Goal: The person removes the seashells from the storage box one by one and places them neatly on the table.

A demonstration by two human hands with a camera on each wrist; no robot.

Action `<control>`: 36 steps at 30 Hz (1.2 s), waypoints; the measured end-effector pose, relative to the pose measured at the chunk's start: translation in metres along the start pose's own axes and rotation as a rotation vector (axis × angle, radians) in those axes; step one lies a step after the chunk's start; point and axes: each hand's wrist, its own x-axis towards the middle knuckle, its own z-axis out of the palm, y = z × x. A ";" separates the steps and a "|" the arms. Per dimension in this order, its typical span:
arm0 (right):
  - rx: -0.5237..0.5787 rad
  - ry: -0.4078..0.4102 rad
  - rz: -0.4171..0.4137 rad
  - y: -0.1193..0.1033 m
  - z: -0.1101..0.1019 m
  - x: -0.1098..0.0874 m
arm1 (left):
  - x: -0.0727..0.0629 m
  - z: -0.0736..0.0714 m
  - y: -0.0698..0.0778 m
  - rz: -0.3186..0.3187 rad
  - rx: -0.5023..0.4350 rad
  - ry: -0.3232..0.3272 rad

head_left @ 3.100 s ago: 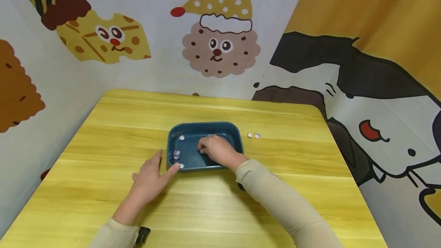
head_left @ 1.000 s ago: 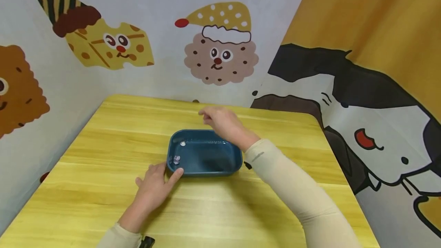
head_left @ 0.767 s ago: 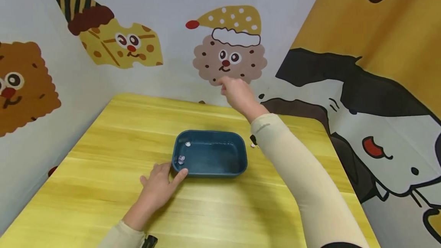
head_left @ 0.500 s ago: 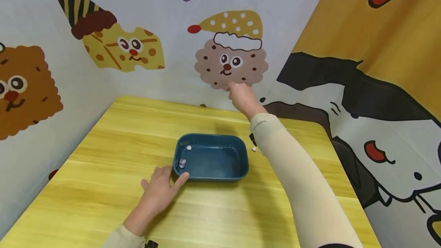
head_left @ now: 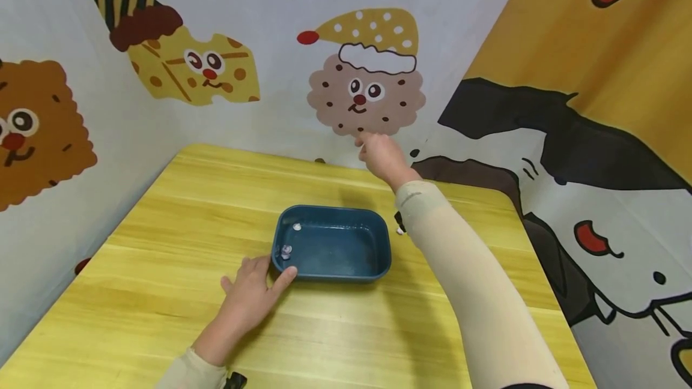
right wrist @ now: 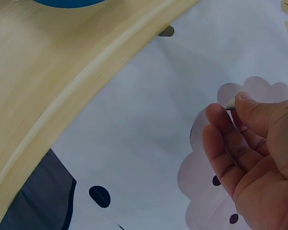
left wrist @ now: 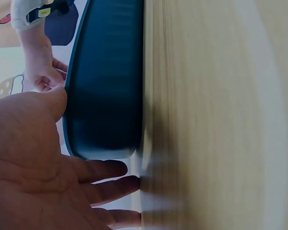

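Observation:
A dark blue rectangular box (head_left: 332, 251) sits on the table. Inside, at its left side, lie a white shell (head_left: 297, 227) and some purplish shells (head_left: 286, 251). My left hand (head_left: 250, 299) rests at the box's near left corner, thumb on the rim and fingers straight; the left wrist view shows its fingertips by the box's end wall. Beyond the box, my right hand (head_left: 382, 155) is raised near the table's far edge. In the right wrist view it pinches a small pale shell (right wrist: 231, 104) between thumb and index finger, mostly hidden by the fingertips.
To the right of the box a small whitish piece (head_left: 400, 231) lies on the wood-grain table (head_left: 216, 197), partly behind the right wrist. A cartoon-printed cloth (head_left: 259, 137) hangs behind the table's far edge.
My right hand has risen out of the box and moved away past its far rim, then nearly stopped. The left hand stays at the corner. The head view has shifted slightly.

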 end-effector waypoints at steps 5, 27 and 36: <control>-0.006 0.002 0.000 0.003 0.003 0.001 | 0.000 -0.001 0.000 -0.003 -0.004 0.000; 0.039 -0.056 0.051 0.019 0.030 0.014 | 0.001 -0.001 -0.001 -0.013 -0.015 -0.007; 0.009 -0.051 0.047 0.026 0.039 0.022 | 0.003 -0.002 -0.001 -0.022 -0.023 -0.014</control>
